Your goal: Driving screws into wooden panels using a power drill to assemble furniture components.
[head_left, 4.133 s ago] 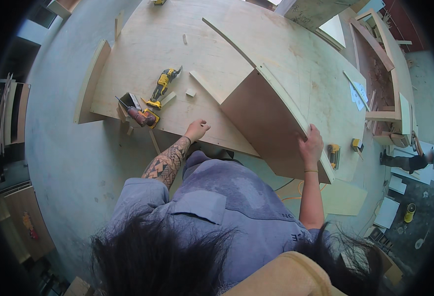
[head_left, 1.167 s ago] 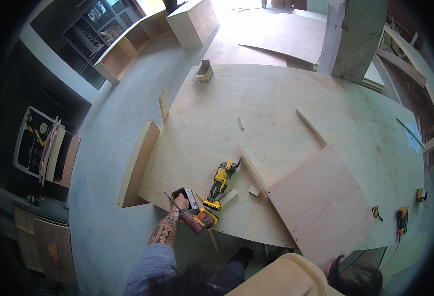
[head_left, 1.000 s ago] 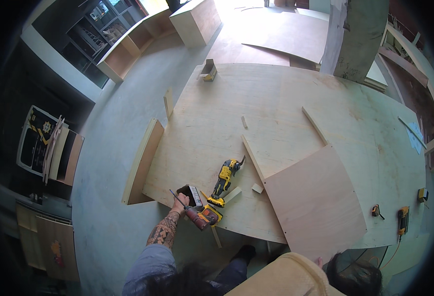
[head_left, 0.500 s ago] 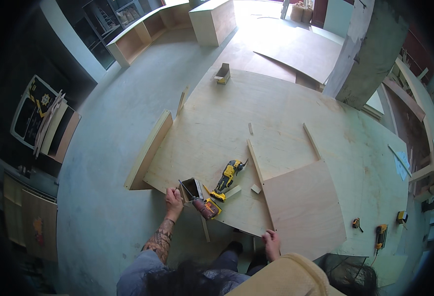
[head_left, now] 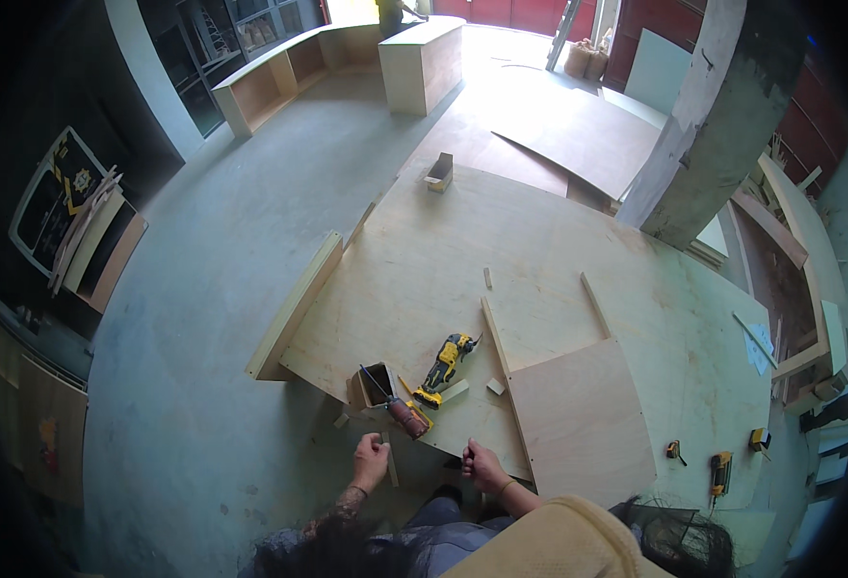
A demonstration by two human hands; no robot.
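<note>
My left hand (head_left: 370,460) is off the table's near edge with its fingers curled together in a pinch. To its right, my right hand (head_left: 482,464) is closed at the edge; whatever either one holds is too small to make out. Closest to my left hand lies a maroon, cylinder-bodied tool (head_left: 407,417) with a long thin rod and a yellow base. Its rod reaches across a small open box (head_left: 357,390) with a dark inside. A yellow and black oscillating multi-tool (head_left: 445,370) rests just beyond. On the right is a square plywood panel (head_left: 583,412) on the table.
The large plywood tabletop (head_left: 395,270) carries wood strips (head_left: 497,332), a tape measure (head_left: 674,452), a yellow power tool (head_left: 721,474) and another open box (head_left: 440,173). An upright board (head_left: 294,313) stands at its left edge. A concrete pillar (head_left: 722,125) rises behind; a person (head_left: 392,17) is far off.
My left hand has left the box and come down toward me. My right hand has moved left, away from the panel's corner. The two hands are closer together. The view has tilted up slightly.
</note>
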